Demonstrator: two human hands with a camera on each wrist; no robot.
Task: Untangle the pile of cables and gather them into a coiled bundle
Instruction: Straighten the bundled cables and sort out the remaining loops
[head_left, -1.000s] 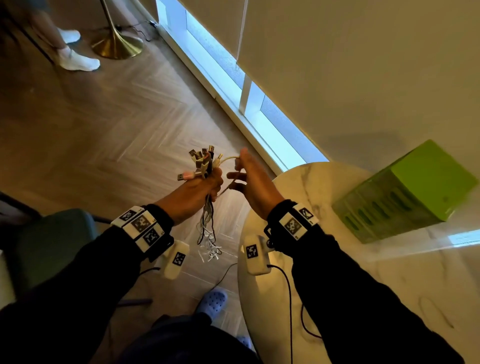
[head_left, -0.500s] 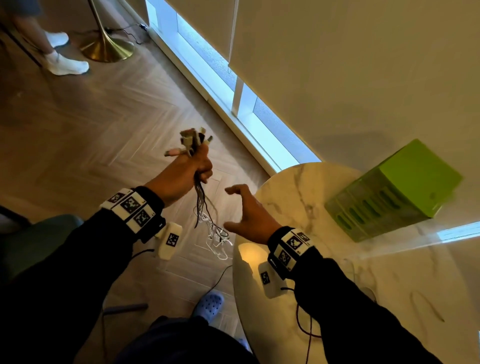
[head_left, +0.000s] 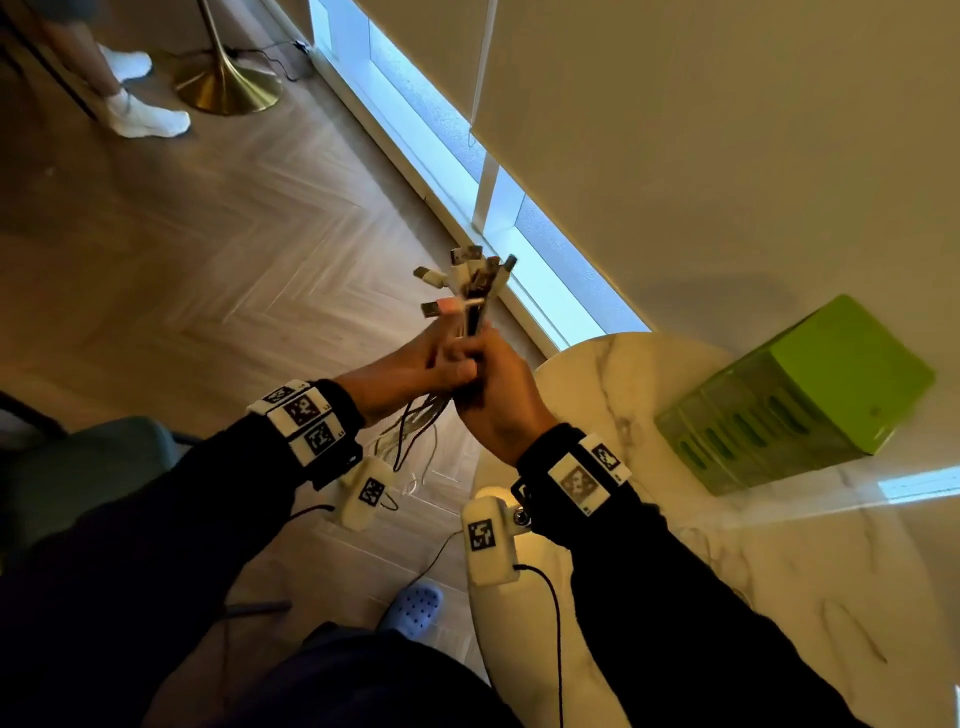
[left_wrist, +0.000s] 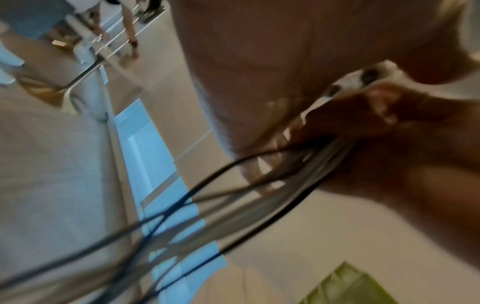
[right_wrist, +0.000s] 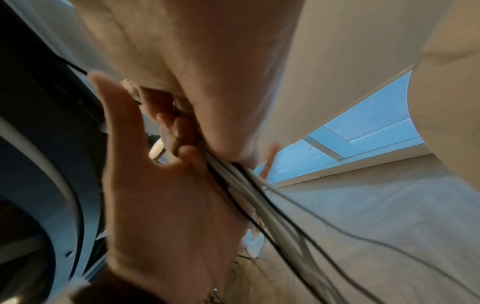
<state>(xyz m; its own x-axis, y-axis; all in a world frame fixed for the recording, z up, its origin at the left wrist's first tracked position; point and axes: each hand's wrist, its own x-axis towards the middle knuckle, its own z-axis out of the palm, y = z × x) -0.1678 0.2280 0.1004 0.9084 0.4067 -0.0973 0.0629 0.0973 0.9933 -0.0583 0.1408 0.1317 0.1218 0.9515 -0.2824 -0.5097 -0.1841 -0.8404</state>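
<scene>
A bundle of black and white cables (head_left: 470, 322) stands upright in front of me over the floor, its plug ends (head_left: 467, 278) fanned out on top. My left hand (head_left: 410, 369) grips the bundle from the left. My right hand (head_left: 496, 400) wraps round it from the right, touching the left hand. Loose cable lengths (head_left: 415, 434) hang below both fists. In the left wrist view the cables (left_wrist: 259, 195) stream from the curled fingers (left_wrist: 376, 111) toward the lower left. In the right wrist view the cables (right_wrist: 246, 197) run between my right palm (right_wrist: 161, 205) and the left hand.
A round marble table (head_left: 675, 519) is at my right with a green box (head_left: 795, 395) on its far side. Left of me is a teal chair (head_left: 78, 467). A brass lamp base (head_left: 228, 88) and another person's socked feet (head_left: 145, 117) are on the wooden floor far left.
My right hand, open and apart half a second ago, has come up and closed round the bundle beside the left hand. The left hand has kept its grip on the bundle throughout.
</scene>
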